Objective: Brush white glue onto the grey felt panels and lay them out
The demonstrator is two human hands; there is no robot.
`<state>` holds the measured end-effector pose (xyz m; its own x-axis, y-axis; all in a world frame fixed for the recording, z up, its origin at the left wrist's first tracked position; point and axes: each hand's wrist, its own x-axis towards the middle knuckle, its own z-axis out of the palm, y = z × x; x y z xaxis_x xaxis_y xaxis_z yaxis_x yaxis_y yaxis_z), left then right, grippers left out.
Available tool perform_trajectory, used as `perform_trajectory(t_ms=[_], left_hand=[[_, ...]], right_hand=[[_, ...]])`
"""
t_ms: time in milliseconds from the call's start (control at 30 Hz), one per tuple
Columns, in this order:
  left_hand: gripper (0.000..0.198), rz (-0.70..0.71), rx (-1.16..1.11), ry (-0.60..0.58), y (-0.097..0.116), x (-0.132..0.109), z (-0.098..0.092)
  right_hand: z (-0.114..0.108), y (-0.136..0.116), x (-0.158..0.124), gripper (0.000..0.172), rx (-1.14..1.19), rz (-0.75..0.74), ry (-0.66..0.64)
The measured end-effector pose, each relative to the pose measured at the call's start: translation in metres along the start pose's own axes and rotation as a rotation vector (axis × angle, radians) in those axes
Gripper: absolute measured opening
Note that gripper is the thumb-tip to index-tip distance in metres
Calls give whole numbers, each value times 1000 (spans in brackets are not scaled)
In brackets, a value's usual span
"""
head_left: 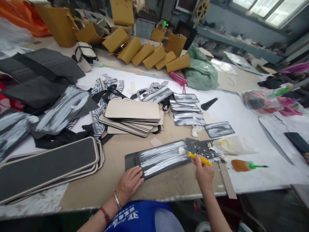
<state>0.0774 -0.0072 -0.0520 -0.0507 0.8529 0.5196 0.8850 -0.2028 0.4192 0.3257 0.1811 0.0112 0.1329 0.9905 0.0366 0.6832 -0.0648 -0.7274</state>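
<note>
so the left hand (pixel 129 183) is pressed flat with its fingers on the near-left corner of a dark panel (pixel 160 158) streaked with white glue, not gripping anything, just pinning it. the right hand (pixel 204 172) is clenched round a yellow-handled brush (pixel 196 157), bristles touching the panel's far-right end. the panel lies at a slant just in front of both hands, close to the table's (pixel 108 190) near edge, which runs right under the wrists.

open room: a bare strip of tan table left of the left hand, and a clear patch of white paper (pixel 253 122) past the right hand. right of the brush hand there's an orange bottle with a green nozzle (pixel 245 165) lying on its side, and a messy scrap board (pixel 205 149) with glue blobs just beyond the brush.

surface is tan board partly covered by white paper, in a cluttered workshop with windows up top right.

counts: four glue-streaked small panels (pixel 187 108) beyond the hands, one stack of tan boards (pixel 132 116) ahead of the left hand, one pile of long black strips (pixel 48 166) far left of it, roughly seven mustard-yellow bags (pixel 145 53) at the far side, one green plastic bag (pixel 200 69).
</note>
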Motion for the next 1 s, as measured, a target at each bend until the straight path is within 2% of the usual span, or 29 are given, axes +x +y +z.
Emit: perform_trajectory(t_ms=[67,133,200,333,400,533,633,700,833,1000], left_hand=[[17,2,15,-6,1,1,-1],[17,-4,28,-23,1,1,-1],[17,-7,36,-35,2,0,-1],[17,-6,39,-29,2,-1,0],[18,-9,39,-29,2,-2,1],[17,-31,23,-49,2,-2,0],[19,-74,-19,-90,2,-1,-4],[20,-91,-41,-124,2,0,-7],[20,-71,-49,-159,1,2,-10],[25,-56,-61,-163,-3,0,-10]], right_hand=[[-20,14,19,56,-139,-7,110],[-33,19,24,58,-227,-52,142],[-37,18,17,55,-252,-155,127],[-29,11,-13,43,-188,-434,26],[-27,8,-25,37,-146,-475,-33],[-35,1,-40,36,-101,-332,-48],[-41,-10,-47,40,14,-142,-44],[-38,-18,-54,41,151,12,-108],[-17,-28,-79,46,355,251,-318],[20,-35,-110,42,493,301,-463]])
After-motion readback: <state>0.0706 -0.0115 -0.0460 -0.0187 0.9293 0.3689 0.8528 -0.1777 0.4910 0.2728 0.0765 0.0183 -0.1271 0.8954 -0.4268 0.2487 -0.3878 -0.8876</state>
